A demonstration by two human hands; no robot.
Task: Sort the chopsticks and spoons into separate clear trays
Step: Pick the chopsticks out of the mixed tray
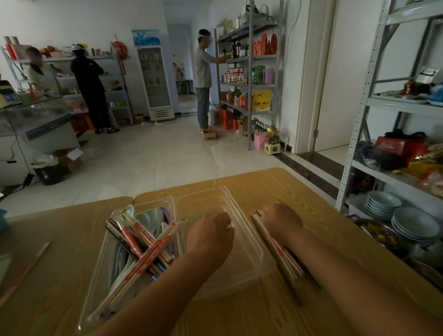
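Wood-grain table (254, 324) carries two clear trays side by side, both reaching toward its far edge; left tray (97, 289) is packed w/ a mix, red-wrapped chopsticks (144, 250) criss-crossed over pale spoons (144, 217); empty tray (248, 248), at the table's middle, shows nothing inside as far as I can see. Chopstick bundle (276, 251) lies on the bare table just beside that tray's right wall, toward the right edge, i.e. in neither tray; one loose chopstick (24, 273) lies near the left edge. Left hand (210, 237) hovers over the empty tray, knuckles up, fingers tucked under & hidden; can't tell if it grasps anything. Right hand (281, 220) sits on the bundle's far end, fingers curled down round it, apparently grasping the sticks.

Progress, my read: early; one bundle is out of the mix but nothing is sorted into the 2nd tray yet; most chopsticks lie among the spoons; left to do: bundle + remaining sticks + the stray one into the empty tray, spoons alone in the other.

Writing: red print on the wrappers too small to read; yellow box (262, 100) on a far shelf has dark characters, not legible; blue panel atop the fridge (155, 80) unreadable; no brand made out.
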